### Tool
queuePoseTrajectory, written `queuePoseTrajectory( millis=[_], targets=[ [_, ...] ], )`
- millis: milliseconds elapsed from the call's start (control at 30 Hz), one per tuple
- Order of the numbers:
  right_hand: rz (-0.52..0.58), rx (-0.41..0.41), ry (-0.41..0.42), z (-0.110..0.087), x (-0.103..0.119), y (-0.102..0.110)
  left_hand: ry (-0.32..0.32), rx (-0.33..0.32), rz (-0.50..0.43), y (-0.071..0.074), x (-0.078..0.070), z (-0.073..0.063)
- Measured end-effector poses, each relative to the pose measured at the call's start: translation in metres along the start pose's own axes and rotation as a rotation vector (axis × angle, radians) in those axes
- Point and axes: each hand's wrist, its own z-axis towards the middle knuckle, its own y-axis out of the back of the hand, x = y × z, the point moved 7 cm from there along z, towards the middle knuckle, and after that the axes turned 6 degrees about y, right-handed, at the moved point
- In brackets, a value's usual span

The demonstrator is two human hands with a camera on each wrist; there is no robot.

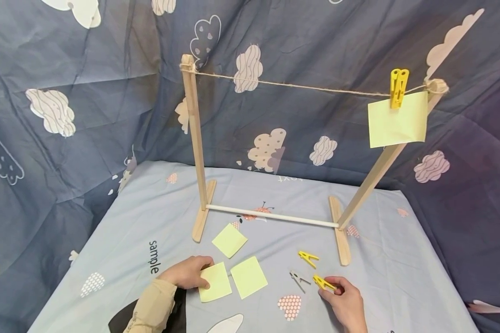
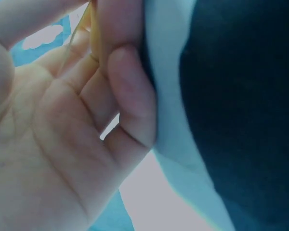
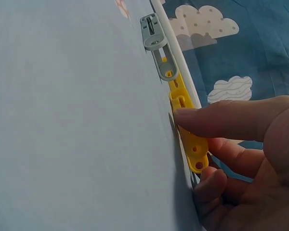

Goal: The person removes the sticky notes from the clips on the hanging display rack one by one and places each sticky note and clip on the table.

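At the front of the table, my left hand (image 1: pixel 189 273) pinches the left edge of a yellow sticky note (image 1: pixel 217 283). In the left wrist view a thin strip of that note shows between thumb and fingers. Two more notes lie close by, one beside it (image 1: pixel 249 277) and one behind (image 1: pixel 229 240). My right hand (image 1: pixel 346 299) grips a yellow clothespin (image 3: pixel 185 127) by thumb and fingers, low over the cloth. Just left of it lies a grey clothespin (image 1: pixel 300 280), and another yellow clothespin (image 1: pixel 308 259) lies behind that.
A wooden stand (image 1: pixel 196 138) with a string (image 1: pixel 291 85) across its top stands at the back. Near the string's right end, a yellow clothespin (image 1: pixel 398 88) holds a sticky note (image 1: pixel 396 125). A white rod (image 1: pixel 271 215) joins the feet. Patterned dark cloth (image 1: pixel 108 60) hangs behind.
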Motion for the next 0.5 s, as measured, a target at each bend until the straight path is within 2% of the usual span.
queuePoseTrajectory(
  millis=[367,500],
  targets=[
    [-0.002,0.008,0.005,-0.0006,0.0008,-0.0010,0.076,-0.049,0.012,-0.0015,0.0017,0.0001],
    [-0.009,0.008,0.003,-0.0007,0.0009,-0.0009,0.086,-0.070,0.032,-0.0020,0.0010,0.0001]
  ],
)
